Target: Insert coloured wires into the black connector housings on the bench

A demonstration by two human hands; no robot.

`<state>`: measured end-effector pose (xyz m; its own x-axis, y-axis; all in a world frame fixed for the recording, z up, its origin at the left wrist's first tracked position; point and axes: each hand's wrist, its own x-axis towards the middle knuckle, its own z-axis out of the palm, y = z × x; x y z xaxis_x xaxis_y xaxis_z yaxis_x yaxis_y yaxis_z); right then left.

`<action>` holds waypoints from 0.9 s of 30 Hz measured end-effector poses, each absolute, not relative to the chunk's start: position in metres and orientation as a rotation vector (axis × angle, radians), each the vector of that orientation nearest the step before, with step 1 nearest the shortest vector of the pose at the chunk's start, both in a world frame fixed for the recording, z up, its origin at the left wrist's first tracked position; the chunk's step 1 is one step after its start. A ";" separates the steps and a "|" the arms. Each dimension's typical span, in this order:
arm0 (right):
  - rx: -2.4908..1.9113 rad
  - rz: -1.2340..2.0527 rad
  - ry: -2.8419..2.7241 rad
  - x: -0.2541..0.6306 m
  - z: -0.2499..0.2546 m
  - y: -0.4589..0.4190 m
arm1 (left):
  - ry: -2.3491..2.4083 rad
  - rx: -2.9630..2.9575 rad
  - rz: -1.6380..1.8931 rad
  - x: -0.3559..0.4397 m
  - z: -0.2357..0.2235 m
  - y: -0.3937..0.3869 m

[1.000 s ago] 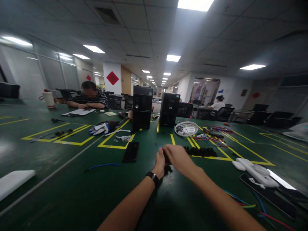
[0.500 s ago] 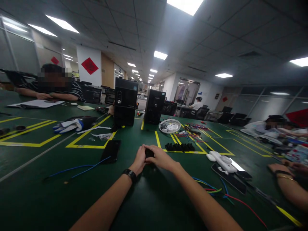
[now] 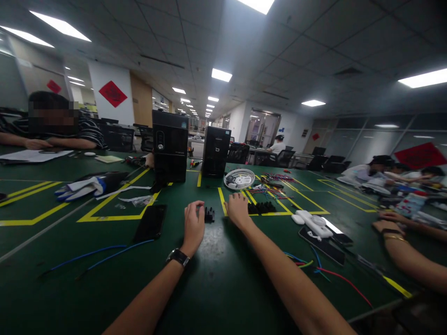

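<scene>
A small black ridged part (image 3: 209, 214) sits on the green table, just right of the fingertips of my left hand (image 3: 193, 227). That hand is loosely curled, fingers and thumb apart, and nothing shows in it. Farther right my right hand (image 3: 238, 210) is bent down with its fingers curled at the left end of a row of black parts (image 3: 262, 208). The back of the hand hides its fingertips and whatever they may hold. A black phone-like slab (image 3: 151, 223) lies left of my left hand.
Two black computer towers (image 3: 170, 149) stand ahead, with a white basket (image 3: 239, 179) and loose wires (image 3: 275, 188) to their right. Blue wires (image 3: 115, 256) lie at left, beyond them gloves (image 3: 87, 185). White devices (image 3: 312, 223) and a co-worker's arm (image 3: 401, 246) are at right.
My hands were together around a black part; now they are apart. The part stands on the table beside my left hand, and my right hand has moved forward and right to the row.
</scene>
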<state>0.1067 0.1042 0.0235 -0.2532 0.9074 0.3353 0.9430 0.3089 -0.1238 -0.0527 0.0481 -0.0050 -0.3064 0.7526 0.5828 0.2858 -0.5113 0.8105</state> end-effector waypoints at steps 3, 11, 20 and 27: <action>-1.848 -0.197 -2.127 0.124 0.018 0.088 | 1.202 1.677 1.794 -0.040 -0.001 0.040; -1.734 -0.002 -2.119 0.135 0.016 0.061 | 1.206 1.641 1.595 -0.026 -0.011 0.034; -1.310 0.287 -1.934 0.103 0.024 0.007 | 0.928 0.840 1.366 -0.002 -0.018 0.025; -1.302 0.110 -2.021 0.166 0.045 -0.035 | 0.839 0.707 1.316 -0.013 -0.001 0.019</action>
<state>0.1665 -0.0353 0.0449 -0.2318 0.8220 0.5202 0.7608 0.4864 -0.4295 -0.0129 0.0187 -0.0011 0.0525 0.9910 -0.1227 -0.5295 0.1318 0.8380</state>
